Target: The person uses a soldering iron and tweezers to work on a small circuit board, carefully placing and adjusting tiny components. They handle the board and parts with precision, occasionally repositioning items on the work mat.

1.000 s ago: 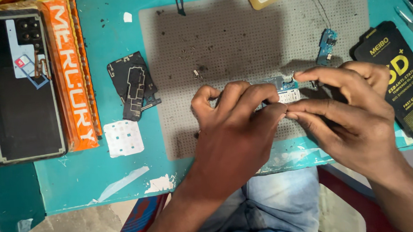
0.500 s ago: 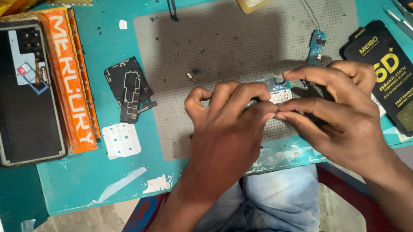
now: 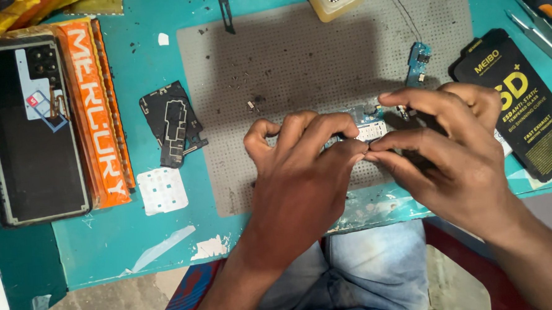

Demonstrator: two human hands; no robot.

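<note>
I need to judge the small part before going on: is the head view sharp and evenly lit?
Head view: sharp on the left hand and right hand; both cast a broad shadow across the grey mat; the circuit board between them is mostly hidden; no strong glare, only dim edges.

Orange flat package [image 3: 97, 113] far left, black-and-yellow pouch [image 3: 522, 101] far right on the teal table [image 3: 106, 243]

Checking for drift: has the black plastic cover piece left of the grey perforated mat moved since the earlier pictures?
No. The black plastic cover piece keeps its gap beside the grey perforated mat; only the camera shifted.
</note>
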